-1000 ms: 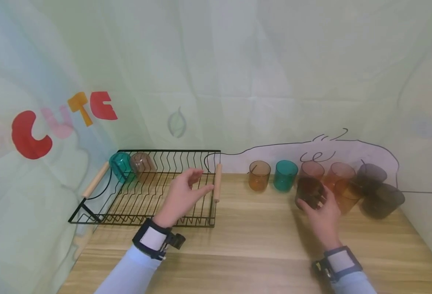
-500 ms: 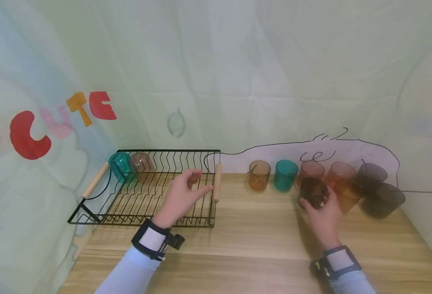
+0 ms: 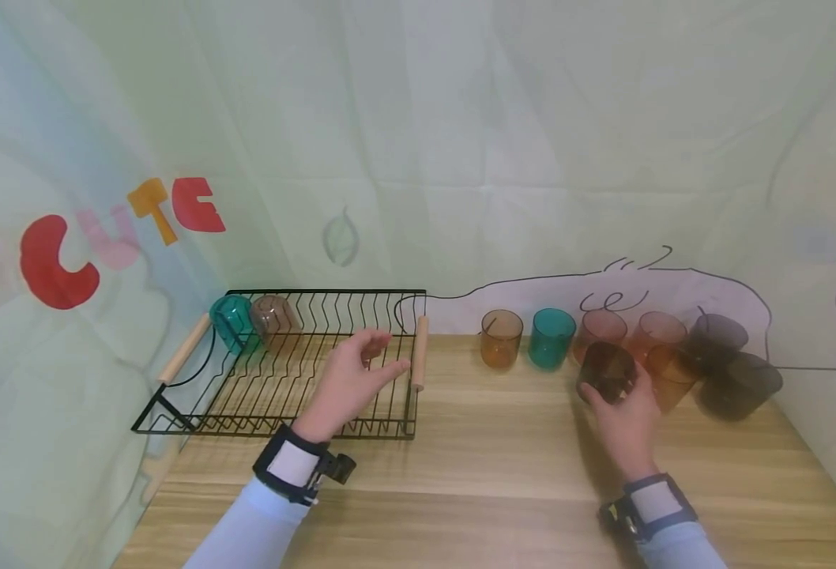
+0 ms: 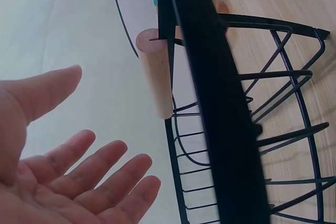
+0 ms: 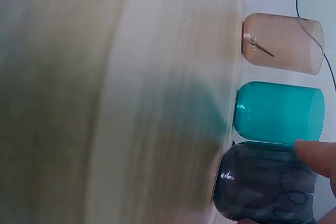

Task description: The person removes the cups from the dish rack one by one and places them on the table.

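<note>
My right hand (image 3: 627, 423) grips a dark smoky glass (image 3: 603, 371), thumb on its near left side. In the right wrist view this dark glass (image 5: 265, 184) stands beside a teal glass (image 5: 281, 111), with the thumb (image 5: 315, 157) at its rim; whether its base touches the table, I cannot tell. My left hand (image 3: 350, 379) hovers over the right part of a black wire dish rack (image 3: 333, 292), holding nothing. The left wrist view has its fingers (image 4: 107, 163) loosely spread, apart from the rack's wooden handle (image 4: 156, 77).
An amber glass (image 3: 501, 341) and the teal glass stand left of the held one. Pink, orange (image 3: 674, 383) and dark glasses (image 3: 741, 387) cluster to its right and behind. A teal glass (image 3: 230, 322) and a brownish glass (image 3: 274, 318) sit upside down in the rack's back left corner.
The dark glass has shifted slightly to the right in my right hand's grip since one second ago. My left hand has stayed almost in place.
</note>
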A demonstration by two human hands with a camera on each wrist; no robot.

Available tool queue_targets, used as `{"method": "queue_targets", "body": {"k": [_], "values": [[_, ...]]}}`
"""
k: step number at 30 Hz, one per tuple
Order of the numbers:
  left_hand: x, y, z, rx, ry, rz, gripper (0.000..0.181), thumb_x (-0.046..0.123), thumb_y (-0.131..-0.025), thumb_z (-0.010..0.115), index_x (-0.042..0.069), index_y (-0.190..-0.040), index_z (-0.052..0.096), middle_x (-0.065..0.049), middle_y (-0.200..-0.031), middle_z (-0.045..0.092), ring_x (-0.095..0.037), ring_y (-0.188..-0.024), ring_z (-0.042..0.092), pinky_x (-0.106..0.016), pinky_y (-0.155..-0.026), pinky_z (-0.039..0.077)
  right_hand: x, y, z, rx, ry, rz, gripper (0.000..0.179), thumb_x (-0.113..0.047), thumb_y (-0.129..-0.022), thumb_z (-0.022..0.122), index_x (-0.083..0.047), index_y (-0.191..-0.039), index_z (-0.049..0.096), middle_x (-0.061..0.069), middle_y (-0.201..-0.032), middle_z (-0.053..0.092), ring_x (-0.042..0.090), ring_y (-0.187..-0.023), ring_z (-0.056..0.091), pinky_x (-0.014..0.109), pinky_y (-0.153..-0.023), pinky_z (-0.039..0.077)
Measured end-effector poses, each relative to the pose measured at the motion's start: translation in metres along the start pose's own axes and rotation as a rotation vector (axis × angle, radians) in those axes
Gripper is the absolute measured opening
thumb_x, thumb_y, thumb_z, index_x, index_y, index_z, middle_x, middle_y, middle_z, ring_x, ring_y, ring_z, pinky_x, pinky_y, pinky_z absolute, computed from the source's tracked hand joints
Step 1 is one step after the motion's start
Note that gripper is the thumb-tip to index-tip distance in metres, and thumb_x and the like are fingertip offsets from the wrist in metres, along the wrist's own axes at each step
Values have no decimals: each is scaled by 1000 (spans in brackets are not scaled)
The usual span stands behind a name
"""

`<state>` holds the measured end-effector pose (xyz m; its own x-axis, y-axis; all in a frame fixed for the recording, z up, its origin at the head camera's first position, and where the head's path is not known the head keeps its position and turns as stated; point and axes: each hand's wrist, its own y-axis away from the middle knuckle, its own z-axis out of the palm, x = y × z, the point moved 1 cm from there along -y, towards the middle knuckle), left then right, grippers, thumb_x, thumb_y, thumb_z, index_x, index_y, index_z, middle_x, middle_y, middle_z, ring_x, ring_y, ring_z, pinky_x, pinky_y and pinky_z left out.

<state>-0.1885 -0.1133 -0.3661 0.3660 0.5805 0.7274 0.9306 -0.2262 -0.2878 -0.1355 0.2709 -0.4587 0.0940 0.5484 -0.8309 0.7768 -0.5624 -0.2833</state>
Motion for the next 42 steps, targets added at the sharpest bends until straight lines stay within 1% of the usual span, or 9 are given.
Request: {"method": "queue_targets", "body": {"k": [7, 14, 21, 22, 26, 30, 34, 38, 42], "values": [[-3, 1, -1, 3, -16, -14, 51, 51, -79, 68, 20, -118, 55, 1, -119, 57, -14, -108, 51, -35, -90, 43, 3, 0, -1, -42, 27, 18, 91, -32, -78, 74, -4, -146, 20, 21, -142, 34, 39, -122, 41, 49, -96, 37], [-16, 3, -12, 3, -11, -24, 60, 55, -78, 67, 15, -121, 55, -4, -120, 56, -20, -110, 51, -38, -90, 43, 8, 6, -10, -125, 17, -52, 91, -24, -77, 76, -1, -145, 20, 24, -141, 32, 41, -117, 44, 47, -92, 41], [-24, -3, -40, 76, -132, -38, 62, 49, -81, 67, 11, -127, 51, -10, -127, 52, -25, -115, 48, -43, -91, 43, -12, 18, -29, -222, 84, -107, 93, -32, -80, 72, 6, -144, 16, 31, -142, 26, 49, -110, 45, 51, -87, 44], [-24, -5, -44, 91, -154, -40, 62, 47, -82, 67, 10, -129, 50, -12, -128, 52, -26, -109, 52, -44, -90, 43, -16, 18, -31, -224, 91, -118, 92, -33, -80, 72, 6, -144, 18, 31, -141, 27, 49, -110, 46, 50, -87, 44], [-24, -11, -57, 152, -280, -30, 68, 44, -82, 68, 4, -132, 46, -18, -130, 48, -32, -109, 50, -48, -89, 42, -35, 21, -37, -242, 142, -129, 89, -43, -80, 70, 6, -141, 28, 31, -136, 36, 45, -107, 50, 49, -83, 47], [-24, -17, -66, 203, -394, -27, 74, 41, -80, 71, 0, -134, 42, -23, -132, 42, -41, -120, 38, -56, -90, 38, -51, 25, -40, -274, 232, -140, 85, -51, -80, 66, 4, -138, 36, 30, -128, 45, 43, -105, 52, 50, -79, 48], [-29, -23, -76, 231, -449, -46, 80, 42, -78, 72, -1, -136, 38, -27, -134, 37, -45, -123, 32, -63, -90, 33, -61, 28, -40, -289, 313, -172, 91, -61, -80, 61, 6, -136, 36, 30, -127, 45, 44, -110, 47, 55, -84, 43], [-43, -29, -83, 224, -473, -80, 89, 47, -76, 71, 0, -140, 31, -29, -138, 28, -49, -127, 22, -69, -89, 29, -72, 34, -40, -307, 344, -192, 96, -68, -78, 56, 7, -135, 37, 30, -127, 45, 44, -113, 45, 57, -87, 40], [-59, -35, -89, 221, -485, -111, 94, 47, -77, 71, 3, -145, 23, -31, -144, 16, -55, -129, 7, -72, -90, 23, -84, 43, -30, -338, 363, -247, 92, -69, -79, 55, 4, -134, 41, 27, -132, 42, 42, -118, 41, 56, -93, 37]]}}
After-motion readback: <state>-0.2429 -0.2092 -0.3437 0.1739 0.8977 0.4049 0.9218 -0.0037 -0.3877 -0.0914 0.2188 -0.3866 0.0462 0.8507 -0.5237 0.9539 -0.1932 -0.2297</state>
